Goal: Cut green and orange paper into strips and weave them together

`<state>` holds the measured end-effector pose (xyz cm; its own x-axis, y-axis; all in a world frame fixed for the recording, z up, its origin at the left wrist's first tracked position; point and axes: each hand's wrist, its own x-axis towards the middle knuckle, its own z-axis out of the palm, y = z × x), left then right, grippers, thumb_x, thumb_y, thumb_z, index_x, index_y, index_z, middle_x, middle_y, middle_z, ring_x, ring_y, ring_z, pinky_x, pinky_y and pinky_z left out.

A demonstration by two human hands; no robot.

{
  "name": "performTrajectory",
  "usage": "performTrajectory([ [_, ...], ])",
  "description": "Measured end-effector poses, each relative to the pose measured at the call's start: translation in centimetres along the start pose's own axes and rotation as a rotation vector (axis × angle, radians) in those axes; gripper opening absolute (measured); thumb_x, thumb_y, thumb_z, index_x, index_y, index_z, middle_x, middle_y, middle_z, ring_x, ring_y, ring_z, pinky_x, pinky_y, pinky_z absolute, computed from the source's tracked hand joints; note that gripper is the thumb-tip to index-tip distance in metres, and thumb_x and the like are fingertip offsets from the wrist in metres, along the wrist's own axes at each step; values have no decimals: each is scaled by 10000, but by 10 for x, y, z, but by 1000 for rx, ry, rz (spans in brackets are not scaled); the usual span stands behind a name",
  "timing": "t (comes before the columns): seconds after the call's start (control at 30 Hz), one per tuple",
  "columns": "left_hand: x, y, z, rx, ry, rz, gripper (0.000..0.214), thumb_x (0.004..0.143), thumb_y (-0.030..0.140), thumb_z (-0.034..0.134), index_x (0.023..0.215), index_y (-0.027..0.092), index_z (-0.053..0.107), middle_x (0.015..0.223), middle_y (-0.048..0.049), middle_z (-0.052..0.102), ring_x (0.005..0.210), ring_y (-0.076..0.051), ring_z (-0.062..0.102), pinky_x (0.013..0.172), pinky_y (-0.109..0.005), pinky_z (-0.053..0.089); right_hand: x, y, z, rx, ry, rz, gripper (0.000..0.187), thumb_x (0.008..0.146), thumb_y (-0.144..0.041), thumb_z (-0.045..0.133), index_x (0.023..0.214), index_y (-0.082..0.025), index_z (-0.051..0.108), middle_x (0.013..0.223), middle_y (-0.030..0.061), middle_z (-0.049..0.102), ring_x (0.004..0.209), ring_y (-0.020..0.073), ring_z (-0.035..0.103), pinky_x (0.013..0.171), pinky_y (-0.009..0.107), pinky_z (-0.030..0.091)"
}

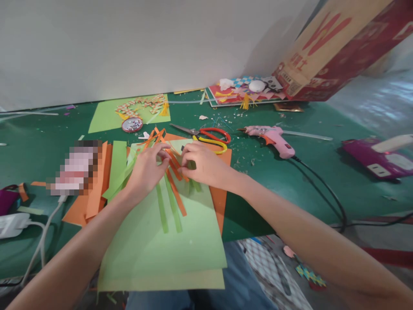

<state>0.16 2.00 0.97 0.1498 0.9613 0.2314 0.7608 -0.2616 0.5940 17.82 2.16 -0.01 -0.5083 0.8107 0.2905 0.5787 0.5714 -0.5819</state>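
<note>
Orange paper strips (177, 194) and light green paper strips (162, 211) cross each other in a loose bundle over a pale green paper sheet (167, 256). My left hand (146, 168) is at the bundle's left side, thumb and forefinger curled together at the orange strips. From the right, my right hand (204, 165) pinches at the same bundle, with orange strip ends showing under its fingertips. Folded orange loops stick up just beyond my left fingers. The exact grip points are partly hidden by the fingers. Orange paper (221, 206) lies beneath the green sheets.
Scissors (214, 133) with red and yellow handles lie beyond my hands. A pink glue gun (271, 137) with a black cord rests at right, near a purple power strip (377, 157). A blurred-out phone (75, 168) lies left. A woven paper piece (142, 105) and paper bag (335, 47) stand behind.
</note>
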Motion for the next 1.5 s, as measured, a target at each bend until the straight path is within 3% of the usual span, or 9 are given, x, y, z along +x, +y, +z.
performTrajectory([
  [0.2,-1,0,-1,-4,51,-4,277,809,145,553,1059,193,663,865,-32,733,907,-205,658,877,-338,481,1,-3,-4,107,76,36,219,751,-150,626,578,-199,501,753,27,563,838,189,531,809,360,407],
  [0.43,-2,6,-3,-62,62,-17,246,851,200,554,1073,198,661,838,-18,723,895,-185,659,855,-296,472,2,-5,-10,364,46,167,178,760,-265,627,615,-188,560,781,18,619,725,143,534,709,306,394],
  [0.6,-2,9,-5,-175,20,-77,215,833,292,595,1022,222,669,817,-8,729,849,-191,673,850,-310,468,1,-7,-13,447,0,169,218,763,-334,636,618,-183,575,769,11,612,712,134,526,687,294,381],
  [0.8,2,2,-5,-418,40,-127,247,759,310,651,982,203,668,726,1,687,748,-173,647,756,-289,460,2,-8,-15,391,22,188,233,866,-330,540,697,-175,580,794,30,619,729,148,550,707,306,403],
  [0.97,3,1,-5,-461,100,-164,132,773,265,601,856,206,685,620,26,580,625,-134,560,620,-251,412,4,2,-12,3,183,175,161,885,-187,510,758,-168,606,828,73,624,882,216,541,813,363,410],
  [1.13,2,4,-7,-477,149,-206,112,736,222,584,785,221,685,606,28,550,538,-119,475,527,-249,342,-1,15,-4,-188,102,133,149,849,-247,604,910,-151,701,1003,138,614,1004,296,489,894,459,414],
  [1.3,2,8,-9,-484,185,-256,137,699,194,562,733,235,688,508,54,428,444,-95,273,457,-257,206,-1,14,-3,-201,74,141,42,792,-179,667,802,-160,702,1001,127,612,1010,290,488,905,467,420],
  [1.5,2,2,-10,-390,128,-209,149,659,170,562,756,212,667,470,85,304,438,-92,257,482,-262,222,4,4,-11,15,89,219,107,805,-167,627,698,-170,631,888,80,631,905,217,547,809,357,429],
])
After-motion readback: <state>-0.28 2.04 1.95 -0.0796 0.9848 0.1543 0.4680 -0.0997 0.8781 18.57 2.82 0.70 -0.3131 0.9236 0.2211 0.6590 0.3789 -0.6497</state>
